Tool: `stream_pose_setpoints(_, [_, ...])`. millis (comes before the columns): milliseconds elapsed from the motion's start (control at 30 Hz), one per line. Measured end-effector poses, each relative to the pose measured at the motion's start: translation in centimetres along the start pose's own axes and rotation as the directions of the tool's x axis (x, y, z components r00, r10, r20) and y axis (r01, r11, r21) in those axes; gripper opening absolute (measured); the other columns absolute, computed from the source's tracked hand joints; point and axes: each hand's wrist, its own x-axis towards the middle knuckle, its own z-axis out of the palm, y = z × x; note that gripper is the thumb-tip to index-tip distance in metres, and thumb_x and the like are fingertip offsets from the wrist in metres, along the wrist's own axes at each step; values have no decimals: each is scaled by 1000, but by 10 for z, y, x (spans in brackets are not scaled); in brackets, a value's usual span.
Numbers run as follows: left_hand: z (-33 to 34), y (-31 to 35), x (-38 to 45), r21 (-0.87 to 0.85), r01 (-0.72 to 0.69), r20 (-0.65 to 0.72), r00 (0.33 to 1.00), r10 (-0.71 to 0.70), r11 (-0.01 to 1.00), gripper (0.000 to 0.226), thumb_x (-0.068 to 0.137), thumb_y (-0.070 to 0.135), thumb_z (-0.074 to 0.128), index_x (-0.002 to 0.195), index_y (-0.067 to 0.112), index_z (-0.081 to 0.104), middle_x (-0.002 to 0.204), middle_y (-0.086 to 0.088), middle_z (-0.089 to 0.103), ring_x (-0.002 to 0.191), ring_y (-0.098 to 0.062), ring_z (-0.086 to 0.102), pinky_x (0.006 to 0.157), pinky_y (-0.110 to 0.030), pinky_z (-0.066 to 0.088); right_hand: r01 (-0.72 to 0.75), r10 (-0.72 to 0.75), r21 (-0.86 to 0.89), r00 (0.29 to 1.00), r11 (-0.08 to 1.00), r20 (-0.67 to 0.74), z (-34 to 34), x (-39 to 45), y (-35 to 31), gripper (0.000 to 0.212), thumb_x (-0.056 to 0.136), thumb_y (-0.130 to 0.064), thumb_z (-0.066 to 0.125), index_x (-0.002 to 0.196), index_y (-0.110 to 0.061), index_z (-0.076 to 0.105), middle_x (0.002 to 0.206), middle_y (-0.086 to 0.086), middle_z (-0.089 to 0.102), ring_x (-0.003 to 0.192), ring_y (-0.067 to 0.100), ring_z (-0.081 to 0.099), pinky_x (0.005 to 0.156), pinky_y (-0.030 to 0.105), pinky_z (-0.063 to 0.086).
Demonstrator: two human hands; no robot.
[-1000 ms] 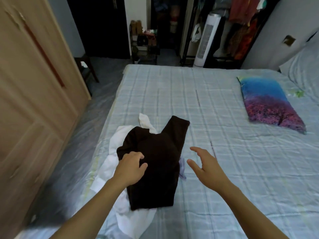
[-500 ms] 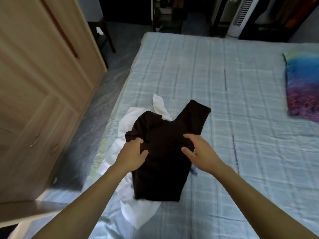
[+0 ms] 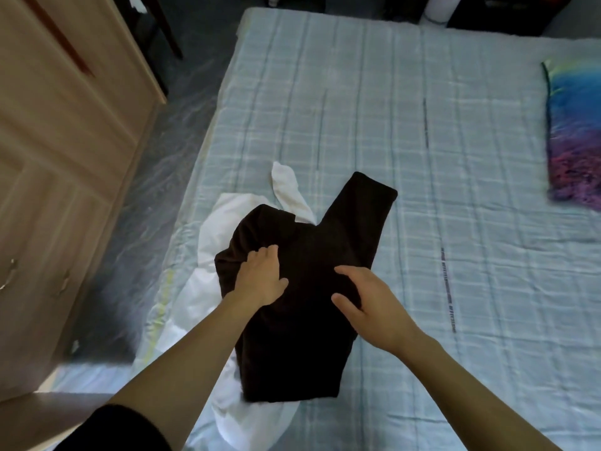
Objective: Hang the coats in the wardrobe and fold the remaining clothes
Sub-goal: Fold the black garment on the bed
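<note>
Your left hand (image 3: 260, 278) is gripping the black garment (image 3: 302, 304), fingers curled into a bunched fold near its left upper edge. Your right hand (image 3: 374, 307) is pinching the same cloth between thumb and fingers at mid-body. The garment is lying part-folded on a white garment (image 3: 208, 288), at the near left of the checked bed sheet (image 3: 422, 157). No label or print is legible on either. A multicoloured pillow (image 3: 575, 138) is sitting far right; the wooden wardrobe (image 3: 65, 141) is standing left.
</note>
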Motion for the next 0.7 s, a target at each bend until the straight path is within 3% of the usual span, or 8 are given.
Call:
stream_pose_setpoints(167, [5, 27, -12, 3, -71, -71, 995, 71, 998, 31, 96, 34, 58, 121, 16, 54, 113, -5, 64, 109, -26, 55, 90, -41, 48, -25, 25, 4, 1000, 1000, 0, 2, 1, 4, 53, 98, -37, 57, 146, -21, 42, 145, 0, 48, 133, 15, 46, 112, 33, 39])
stream_pose_setpoints(367, [-27, 74, -57, -136, -314, -258, 927, 272, 940, 24, 94, 31, 61, 116, 19, 60, 105, 4, 64, 103, -18, 56, 90, -36, 48, -71, 71, -20, 997, 997, -4, 3, -14, 1, 78, 86, -46, 69, 150, -21, 32, 144, 4, 48, 128, 18, 48, 108, 39, 43])
stream_pose_setpoints(500, [-70, 108, -91, -179, -402, -347, 880, 325, 898, 23, 94, 37, 59, 109, 19, 62, 93, 6, 65, 89, -15, 59, 80, -31, 45, -40, 55, 158, 994, 987, -93, -5, -34, -20, 97, 70, -62, 75, 148, -29, 29, 137, -4, 51, 123, 11, 52, 101, 37, 48])
stream_pose_setpoints(600, [-93, 137, -120, -264, -468, -391, 851, 349, 844, 15, 93, 35, 61, 98, 20, 62, 83, 8, 64, 77, -12, 60, 71, -28, 45, 80, 24, 306, 947, 949, -322, -13, -54, -38, 61, 78, -50, 73, 131, -35, 46, 117, -15, 62, 105, 1, 61, 85, 30, 55])
stream_pose_setpoints(700, [-104, 157, -142, -423, -500, -419, 847, 327, 756, 10, 90, 30, 66, 88, 21, 62, 78, 11, 65, 72, -5, 61, 66, -18, 46, 95, 61, 312, 888, 945, -455, -33, -73, -42, 21, 89, -25, 66, 109, -25, 59, 88, -12, 68, 78, 3, 66, 69, 32, 57])
